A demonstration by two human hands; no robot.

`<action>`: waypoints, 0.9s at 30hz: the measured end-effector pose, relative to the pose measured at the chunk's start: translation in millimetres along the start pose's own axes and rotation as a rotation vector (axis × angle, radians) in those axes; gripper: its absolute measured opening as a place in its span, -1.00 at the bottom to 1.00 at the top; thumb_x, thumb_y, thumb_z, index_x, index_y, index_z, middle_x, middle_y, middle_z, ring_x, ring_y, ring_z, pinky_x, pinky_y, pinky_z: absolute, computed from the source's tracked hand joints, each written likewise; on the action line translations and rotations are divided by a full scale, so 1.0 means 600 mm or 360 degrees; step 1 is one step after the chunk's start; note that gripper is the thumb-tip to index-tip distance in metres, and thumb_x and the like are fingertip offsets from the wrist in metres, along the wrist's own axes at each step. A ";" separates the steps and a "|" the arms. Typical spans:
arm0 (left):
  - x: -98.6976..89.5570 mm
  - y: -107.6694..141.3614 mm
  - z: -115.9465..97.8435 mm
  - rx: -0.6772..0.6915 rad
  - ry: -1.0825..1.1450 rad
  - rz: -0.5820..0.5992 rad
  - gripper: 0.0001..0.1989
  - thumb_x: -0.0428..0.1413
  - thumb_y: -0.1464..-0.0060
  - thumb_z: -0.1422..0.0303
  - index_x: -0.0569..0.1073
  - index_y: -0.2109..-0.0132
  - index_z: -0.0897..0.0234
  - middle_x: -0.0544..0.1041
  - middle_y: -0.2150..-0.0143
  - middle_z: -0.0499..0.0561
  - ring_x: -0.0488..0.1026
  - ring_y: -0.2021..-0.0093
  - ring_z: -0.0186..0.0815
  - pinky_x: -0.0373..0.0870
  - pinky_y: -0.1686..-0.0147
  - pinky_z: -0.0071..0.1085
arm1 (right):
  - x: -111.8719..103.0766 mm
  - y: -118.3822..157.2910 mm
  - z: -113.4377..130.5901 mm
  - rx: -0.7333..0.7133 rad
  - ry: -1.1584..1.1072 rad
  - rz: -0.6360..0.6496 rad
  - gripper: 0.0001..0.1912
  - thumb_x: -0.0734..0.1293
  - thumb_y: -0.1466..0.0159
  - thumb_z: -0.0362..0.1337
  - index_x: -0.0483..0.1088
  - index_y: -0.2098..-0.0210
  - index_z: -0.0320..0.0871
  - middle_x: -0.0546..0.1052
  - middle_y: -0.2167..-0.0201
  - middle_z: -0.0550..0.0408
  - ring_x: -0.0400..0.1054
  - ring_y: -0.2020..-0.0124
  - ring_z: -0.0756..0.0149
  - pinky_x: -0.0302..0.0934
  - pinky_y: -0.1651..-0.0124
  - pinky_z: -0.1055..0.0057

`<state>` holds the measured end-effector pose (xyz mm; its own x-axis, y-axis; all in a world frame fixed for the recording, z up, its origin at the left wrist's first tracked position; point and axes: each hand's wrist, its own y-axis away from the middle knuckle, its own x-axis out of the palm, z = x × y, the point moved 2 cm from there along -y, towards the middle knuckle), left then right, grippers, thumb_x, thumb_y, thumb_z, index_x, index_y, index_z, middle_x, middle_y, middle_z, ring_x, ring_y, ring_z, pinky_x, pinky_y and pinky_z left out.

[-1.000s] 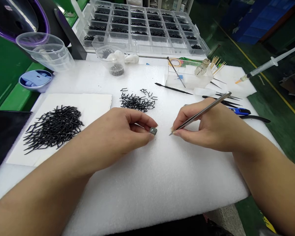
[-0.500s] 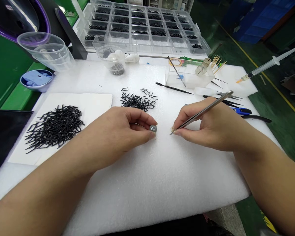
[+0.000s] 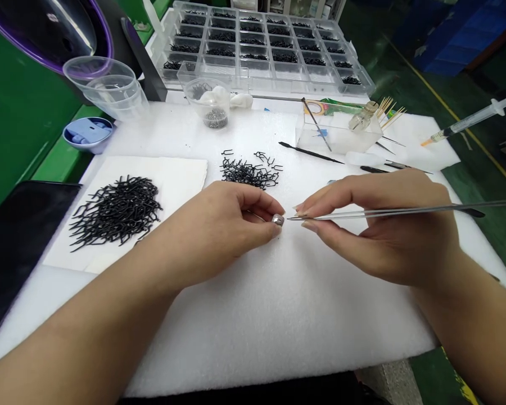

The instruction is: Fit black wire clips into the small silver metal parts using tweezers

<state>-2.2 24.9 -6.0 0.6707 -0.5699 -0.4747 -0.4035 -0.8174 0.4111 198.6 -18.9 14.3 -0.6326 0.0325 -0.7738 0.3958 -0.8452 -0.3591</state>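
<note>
My left hand [image 3: 211,228] pinches a small shiny metal piece [image 3: 277,220] between thumb and fingertips, above the white foam sheet [image 3: 278,320]. My right hand [image 3: 383,230] holds long steel tweezers [image 3: 349,213] almost level, their tips just left of my fingertips. Those tips end a short distance from the metal piece, with a narrow gap showing. Behind my hands lies a small heap of black bent wire pieces [image 3: 248,173]. A larger heap of the same wire [image 3: 116,211] rests on a white paper sheet [image 3: 181,174] to the left.
A clear compartment tray [image 3: 261,50] holding black pieces stands at the back. Nearby are stacked plastic cups [image 3: 109,84], a glass bowl [image 3: 205,95], an acrylic block [image 3: 337,132] holding tools, and a syringe [image 3: 468,125]. Green floor lies beyond the foam's right edge.
My right hand has turned the tweezers from a diagonal to nearly level, bringing their tips closer to the metal piece. The view has shifted slightly, and the left hand stays pinched.
</note>
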 end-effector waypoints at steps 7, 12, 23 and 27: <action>0.001 0.001 0.007 0.0016 -0.0034 0.0015 -0.74 0.21 -0.03 0.20 0.70 0.14 0.02 0.62 0.47 -0.15 0.51 0.45 -0.29 0.28 0.54 -0.45 | 0.007 -0.005 0.002 -0.0048 -0.0055 0.0041 -0.88 0.40 -0.24 -0.39 0.55 0.33 -0.02 0.71 0.28 0.17 0.61 0.29 0.23 0.50 0.24 0.31; 0.000 0.001 0.010 0.0027 -0.0025 0.0035 -0.75 0.20 -0.04 0.20 0.70 0.13 -0.04 0.66 0.41 -0.19 0.56 0.40 -0.27 0.32 0.51 -0.44 | 0.009 -0.004 0.001 -0.0069 -0.0116 0.0049 -0.91 0.41 -0.23 -0.41 0.54 0.33 -0.10 0.71 0.28 0.12 0.61 0.30 0.24 0.48 0.26 0.32; 0.002 0.002 0.005 0.0029 -0.0041 0.0011 -0.76 0.21 -0.03 0.21 0.70 0.15 -0.03 0.62 0.50 -0.18 0.52 0.47 -0.30 0.28 0.56 -0.46 | 0.014 -0.008 0.001 -0.0098 -0.0093 0.0068 -0.90 0.41 -0.23 -0.42 0.54 0.32 -0.09 0.71 0.31 0.17 0.59 0.34 0.29 0.45 0.32 0.35; 0.002 0.000 0.006 0.0032 -0.0062 0.0028 -0.76 0.19 -0.04 0.21 0.70 0.15 -0.09 0.63 0.47 -0.22 0.52 0.46 -0.31 0.28 0.55 -0.45 | 0.010 -0.007 0.002 -0.0098 -0.0078 0.0085 -0.91 0.41 -0.23 -0.42 0.54 0.32 -0.12 0.71 0.30 0.15 0.60 0.34 0.30 0.44 0.31 0.36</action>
<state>-4.0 23.9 -9.2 0.6388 -0.5869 -0.4975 -0.4281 -0.8084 0.4040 192.1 -16.2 11.6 -0.6407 -0.0389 -0.7668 0.4689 -0.8107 -0.3507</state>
